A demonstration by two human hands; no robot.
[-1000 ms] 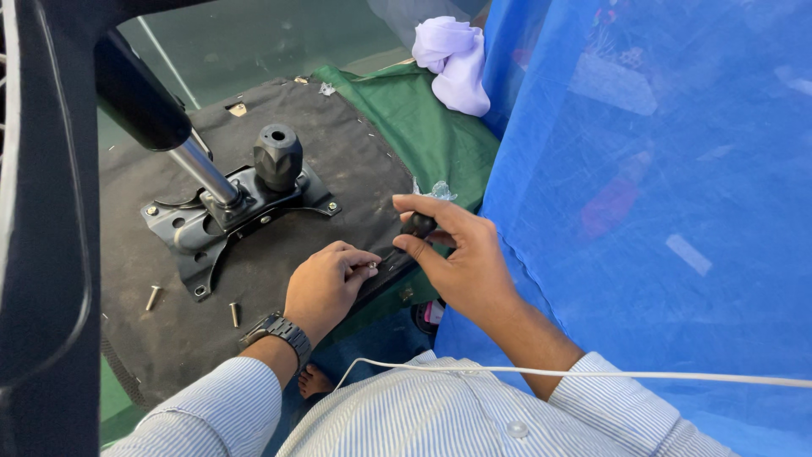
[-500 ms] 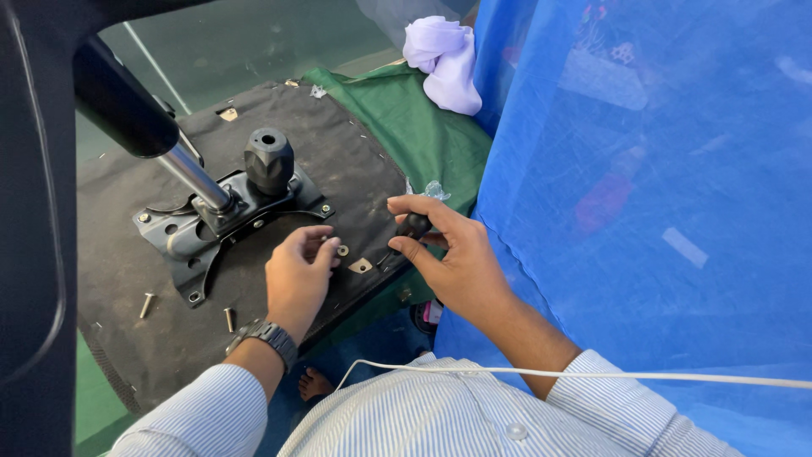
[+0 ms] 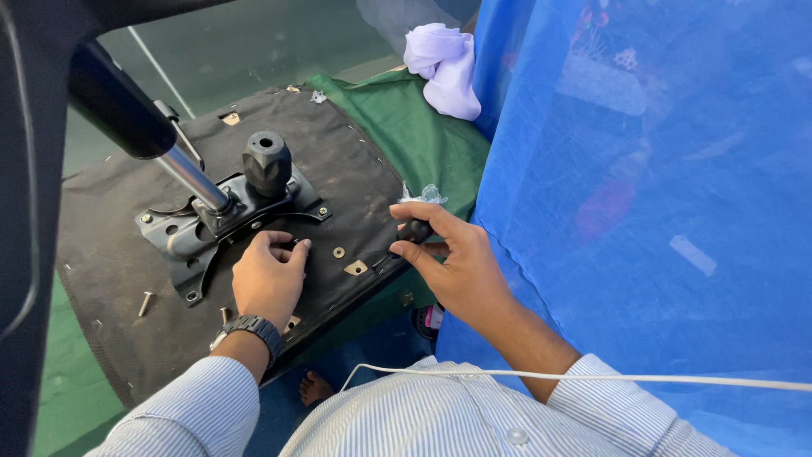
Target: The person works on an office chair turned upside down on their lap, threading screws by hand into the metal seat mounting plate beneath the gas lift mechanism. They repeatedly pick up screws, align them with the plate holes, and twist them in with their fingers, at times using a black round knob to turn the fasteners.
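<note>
Black seat underside (image 3: 127, 254), left hand (image 3: 269, 279) pinching by mechanism plate (image 3: 220, 224), right hand (image 3: 452, 262) gripping edge handle (image 3: 412, 231).

Left hand (image 3: 269, 279) palm-down, fingers curled forward; right hand (image 3: 452, 262) half-closed, thumb and forefinger pinched together.

I can't see what my left hand (image 3: 269, 279) pinches; my fingers cover it. My right hand (image 3: 452, 262) hides most of the black tool (image 3: 414, 230). The frame's left edge cuts off the dark chair part (image 3: 25, 169).
</note>
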